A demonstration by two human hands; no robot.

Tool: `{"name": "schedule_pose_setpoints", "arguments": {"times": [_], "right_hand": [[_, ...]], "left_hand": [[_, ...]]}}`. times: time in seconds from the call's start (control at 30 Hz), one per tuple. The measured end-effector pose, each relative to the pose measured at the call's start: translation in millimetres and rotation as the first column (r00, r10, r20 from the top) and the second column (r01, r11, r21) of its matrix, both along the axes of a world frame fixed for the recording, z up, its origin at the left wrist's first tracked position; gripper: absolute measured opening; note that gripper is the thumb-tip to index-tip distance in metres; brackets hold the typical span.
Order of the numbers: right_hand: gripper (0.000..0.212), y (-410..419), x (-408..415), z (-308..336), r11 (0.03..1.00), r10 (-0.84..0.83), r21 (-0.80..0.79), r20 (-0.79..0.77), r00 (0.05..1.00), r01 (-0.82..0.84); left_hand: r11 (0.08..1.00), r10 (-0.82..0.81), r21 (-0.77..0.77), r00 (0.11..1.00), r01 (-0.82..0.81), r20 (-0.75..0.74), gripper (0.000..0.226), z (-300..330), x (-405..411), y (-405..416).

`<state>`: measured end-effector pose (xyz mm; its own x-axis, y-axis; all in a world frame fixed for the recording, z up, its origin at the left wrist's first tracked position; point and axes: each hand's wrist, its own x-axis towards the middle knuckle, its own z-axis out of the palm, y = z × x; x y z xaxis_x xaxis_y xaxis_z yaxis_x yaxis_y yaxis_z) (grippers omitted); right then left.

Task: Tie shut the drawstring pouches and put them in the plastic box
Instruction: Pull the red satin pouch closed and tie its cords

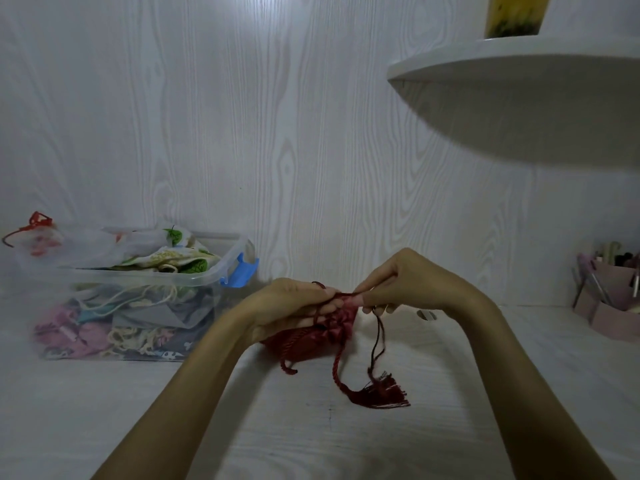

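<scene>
While both hands (pixel 346 299) pinch twisted cords, the satin pouch (pixel 332 332) bunches.

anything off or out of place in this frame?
Mostly tidy. The plastic box is overfilled: pouches heap above its rim, and a white pouch with a red drawstring hangs over its far left edge. Both hands, left hand and right hand, hold the dark red pouch normally.

white shelf (pixel 512 60); pink organiser (pixel 613 303)

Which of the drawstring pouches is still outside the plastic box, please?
The dark red pouch with the tassel, held in both hands; the others are piled in the plastic box.
</scene>
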<state>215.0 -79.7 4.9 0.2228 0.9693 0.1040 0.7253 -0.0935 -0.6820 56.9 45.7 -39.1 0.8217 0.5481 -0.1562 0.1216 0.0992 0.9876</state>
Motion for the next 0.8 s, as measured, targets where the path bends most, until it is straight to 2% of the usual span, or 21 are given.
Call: {"name": "schedule_pose_setpoints", "arguments": {"times": [0.13, 0.2, 0.27, 0.43, 0.5, 0.6, 0.8], "right_hand": [[0.021, -4.5, -5.0, 3.1, 0.992, 0.073, -0.099, -0.016, 0.997, -0.074], [0.026, 0.8, -4.2, -0.5, 0.999, 0.001, -0.038, -0.070, 0.998, -0.004], [0.019, 7.7, -3.6, -6.5, 0.998, -0.054, 0.008, -0.111, 0.992, 0.055], [0.022, 18.7, -8.2, -24.9, 0.977, 0.065, -0.175, -0.315, 0.947, -0.125], [0.020, 20.3, -8.6, -29.5, 0.970, 0.073, -0.197, -0.322, 0.944, -0.142], [0.013, 20.4, -5.7, -31.0, 0.981, 0.028, -0.175, -0.325, 0.945, -0.089], [0.011, 21.1, -4.4, -30.8, 1.000, -0.008, 0.019, -0.483, 0.875, 0.019]], "left_hand": [[0.999, 0.029, -0.047, 0.998, -0.027, 0.060, 0.019, -1.3, -1.8, 1.5], [0.998, 0.033, -0.049, 0.997, -0.029, 0.073, 0.018, 0.2, -2.9, 0.4], [0.999, 0.020, -0.036, 0.997, -0.017, 0.075, 0.015, 2.0, -3.2, -1.5], [0.999, -0.024, 0.042, 0.997, 0.021, 0.072, 0.015, 3.2, -4.4, -3.3], [0.992, -0.040, 0.120, 0.998, 0.034, 0.046, 0.015, 2.5, -5.4, -2.6], [0.975, -0.021, 0.220, 0.999, 0.013, 0.037, 0.014, 2.6, -6.5, -2.5], [0.896, 0.195, 0.362, 0.960, -0.258, 0.200, 0.012, 3.1, -4.1, 1.3]]}}
